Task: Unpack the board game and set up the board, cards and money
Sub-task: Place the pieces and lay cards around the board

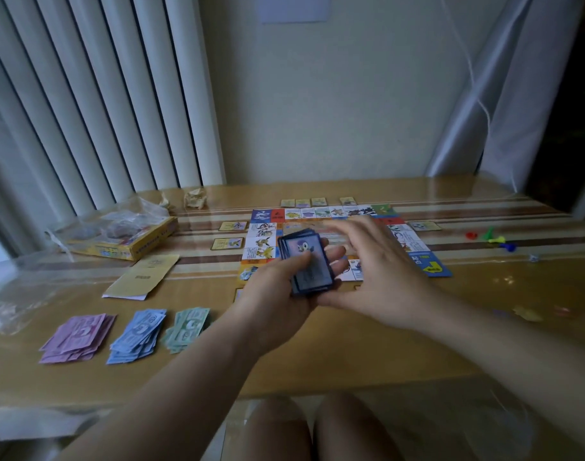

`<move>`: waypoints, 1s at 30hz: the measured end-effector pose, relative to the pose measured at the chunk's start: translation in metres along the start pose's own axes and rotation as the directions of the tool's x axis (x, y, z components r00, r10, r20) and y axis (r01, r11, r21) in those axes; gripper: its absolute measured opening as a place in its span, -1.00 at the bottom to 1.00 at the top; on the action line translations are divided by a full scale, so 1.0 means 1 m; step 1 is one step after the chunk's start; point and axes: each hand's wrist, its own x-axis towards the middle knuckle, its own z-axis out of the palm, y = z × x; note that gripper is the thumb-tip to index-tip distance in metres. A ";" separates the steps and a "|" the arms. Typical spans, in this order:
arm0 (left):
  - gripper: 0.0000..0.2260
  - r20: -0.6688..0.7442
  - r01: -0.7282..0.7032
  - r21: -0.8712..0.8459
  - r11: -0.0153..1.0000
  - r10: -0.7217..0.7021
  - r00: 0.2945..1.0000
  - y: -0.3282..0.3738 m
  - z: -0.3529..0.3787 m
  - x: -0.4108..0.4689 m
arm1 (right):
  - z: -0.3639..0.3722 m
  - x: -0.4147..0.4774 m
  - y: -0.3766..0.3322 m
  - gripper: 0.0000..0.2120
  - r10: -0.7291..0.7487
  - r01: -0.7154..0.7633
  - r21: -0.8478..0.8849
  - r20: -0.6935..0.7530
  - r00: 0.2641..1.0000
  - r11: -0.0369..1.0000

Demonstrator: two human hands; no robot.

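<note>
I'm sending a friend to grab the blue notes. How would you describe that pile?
Start on the wooden table, at its near left, where three fanned piles of paper money lie in a row. The blue pile is the middle one, purple pile on its left, green pile on its right.

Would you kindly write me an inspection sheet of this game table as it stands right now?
Surface: wooden table under a clear cover, with a striped band across it.
Job's things: board laid flat, small cards beside its edges; purple money pile, blue money pile and green money pile near left; pawns right; yellow box and leaflet left.
Clutter: crumpled paper at the back; plastic bag on the box.
Hands: left hand grips a deck of blue cards; right hand open, blurred, over the board.
Cables: thin cord hanging by the curtain.
Surroundings: vertical blinds left, pale wall behind.
</note>
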 end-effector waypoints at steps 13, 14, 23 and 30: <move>-0.52 0.242 0.173 0.217 0.961 -0.225 0.944 -0.002 -0.022 -0.004 | 0.006 -0.007 0.005 -0.11 -0.069 0.036 0.250 0.126 0.990 0.968; -0.44 0.249 0.178 0.208 0.962 -0.228 0.941 -0.004 -0.027 -0.005 | 0.008 -0.012 0.005 -0.10 -0.074 0.038 0.253 0.134 0.988 0.967; -0.64 0.054 0.215 0.326 0.920 -0.246 0.968 -0.005 -0.026 -0.010 | 0.023 -0.020 0.010 -0.15 0.009 -0.054 0.250 0.180 0.984 0.967; -0.66 0.168 0.240 0.177 0.955 -0.269 0.948 -0.013 -0.027 -0.005 | 0.018 -0.012 0.018 -0.21 -0.062 0.054 0.061 0.137 0.989 0.997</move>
